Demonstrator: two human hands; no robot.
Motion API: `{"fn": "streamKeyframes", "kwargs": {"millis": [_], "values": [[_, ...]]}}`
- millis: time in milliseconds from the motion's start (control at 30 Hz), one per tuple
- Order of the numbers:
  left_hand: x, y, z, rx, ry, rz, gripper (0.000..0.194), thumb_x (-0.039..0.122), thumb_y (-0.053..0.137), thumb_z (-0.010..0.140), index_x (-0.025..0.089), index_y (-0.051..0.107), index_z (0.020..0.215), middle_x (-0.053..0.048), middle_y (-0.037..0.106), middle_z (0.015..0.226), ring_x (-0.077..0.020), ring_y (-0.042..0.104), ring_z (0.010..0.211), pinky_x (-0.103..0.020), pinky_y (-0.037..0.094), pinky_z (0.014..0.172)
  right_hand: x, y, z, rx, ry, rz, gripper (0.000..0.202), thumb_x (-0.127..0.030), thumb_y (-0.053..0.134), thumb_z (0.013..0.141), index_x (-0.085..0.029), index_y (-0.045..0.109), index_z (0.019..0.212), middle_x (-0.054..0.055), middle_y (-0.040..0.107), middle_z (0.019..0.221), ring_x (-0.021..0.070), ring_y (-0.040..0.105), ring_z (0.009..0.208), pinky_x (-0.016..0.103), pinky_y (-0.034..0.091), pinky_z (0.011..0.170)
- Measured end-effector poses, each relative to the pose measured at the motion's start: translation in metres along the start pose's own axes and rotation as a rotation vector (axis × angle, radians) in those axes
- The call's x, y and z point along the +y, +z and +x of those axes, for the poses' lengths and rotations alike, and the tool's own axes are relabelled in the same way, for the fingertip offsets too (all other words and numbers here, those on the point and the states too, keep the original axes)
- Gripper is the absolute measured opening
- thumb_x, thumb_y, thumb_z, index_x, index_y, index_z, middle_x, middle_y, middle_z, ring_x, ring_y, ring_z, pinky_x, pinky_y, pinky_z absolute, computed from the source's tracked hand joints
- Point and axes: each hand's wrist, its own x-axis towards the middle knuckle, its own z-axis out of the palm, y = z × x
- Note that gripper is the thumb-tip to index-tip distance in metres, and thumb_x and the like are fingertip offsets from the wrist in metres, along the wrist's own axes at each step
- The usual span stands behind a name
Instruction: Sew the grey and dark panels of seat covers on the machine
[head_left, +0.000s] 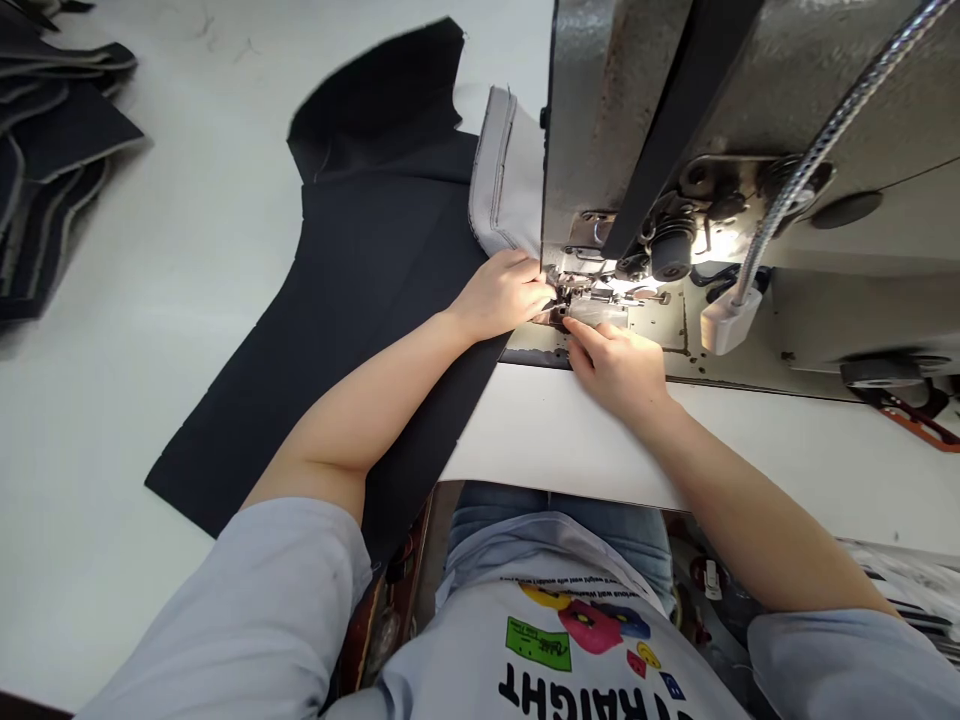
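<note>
A large black fabric piece (360, 270) lies across the table and under my left forearm, its far end curled over. A pale grey part with dark stitch lines (499, 170) folds up beside the sewing machine (592, 110). My left hand (502, 293) is closed on the fabric's edge, fingertips pinched close to the lit needle area (562, 292). Just across from it, my right hand (619, 362) has its index finger stretched to the front of the presser foot, with the thumb tucked below. Whatever lies between those right fingers is hidden.
A stack of dark cut pieces (52, 170) rests on the white table (187, 230) at the far left. A lamp on a flexible metal neck (731, 318) hangs over the machine bed. Orange-handled snips (919, 425) lie at the right edge.
</note>
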Motion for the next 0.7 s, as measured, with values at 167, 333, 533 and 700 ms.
{"fn": "streamKeyframes", "kwargs": {"millis": [167, 333, 533, 700], "values": [[0.007, -0.005, -0.002, -0.021, 0.013, -0.017, 0.039, 0.027, 0.039, 0.1, 0.023, 0.074, 0.084, -0.007, 0.065, 0.084, -0.0256, 0.064, 0.095, -0.045, 0.051, 0.088, 0.001, -0.001, 0.0, -0.028, -0.003, -0.015, 0.043, -0.031, 0.04, 0.099, -0.025, 0.072, 0.127, 0.007, 0.072, 0.083, 0.0172, 0.06, 0.074, 0.03, 0.025, 0.057], [-0.008, -0.007, -0.008, 0.077, -0.247, -0.072, 0.029, 0.038, 0.048, 0.098, 0.025, 0.07, 0.112, -0.013, 0.065, 0.12, -0.034, 0.055, 0.125, -0.056, 0.04, 0.108, 0.002, -0.001, -0.001, -0.002, -0.01, 0.019, 0.042, -0.03, 0.041, 0.098, -0.024, 0.074, 0.124, 0.007, 0.073, 0.086, 0.017, 0.061, 0.073, 0.029, 0.026, 0.057], [-0.052, 0.01, 0.0, 0.26, -0.847, -0.059, 0.073, 0.056, 0.054, 0.091, 0.015, 0.037, 0.15, -0.026, 0.049, 0.146, -0.0427, 0.042, 0.141, -0.062, 0.035, 0.11, 0.001, 0.0, -0.003, 0.021, -0.038, 0.035, 0.041, -0.028, 0.041, 0.098, -0.023, 0.076, 0.12, 0.007, 0.073, 0.085, 0.0174, 0.061, 0.074, 0.029, 0.027, 0.058], [-0.051, 0.014, 0.015, 0.306, -0.849, -0.09, 0.075, 0.044, 0.059, 0.085, 0.014, 0.035, 0.15, -0.022, 0.065, 0.126, -0.0377, 0.061, 0.118, -0.057, 0.044, 0.102, -0.001, -0.001, -0.002, 0.015, -0.035, 0.031, 0.041, -0.026, 0.042, 0.097, -0.023, 0.075, 0.12, 0.007, 0.073, 0.088, 0.018, 0.06, 0.075, 0.03, 0.027, 0.059]]}}
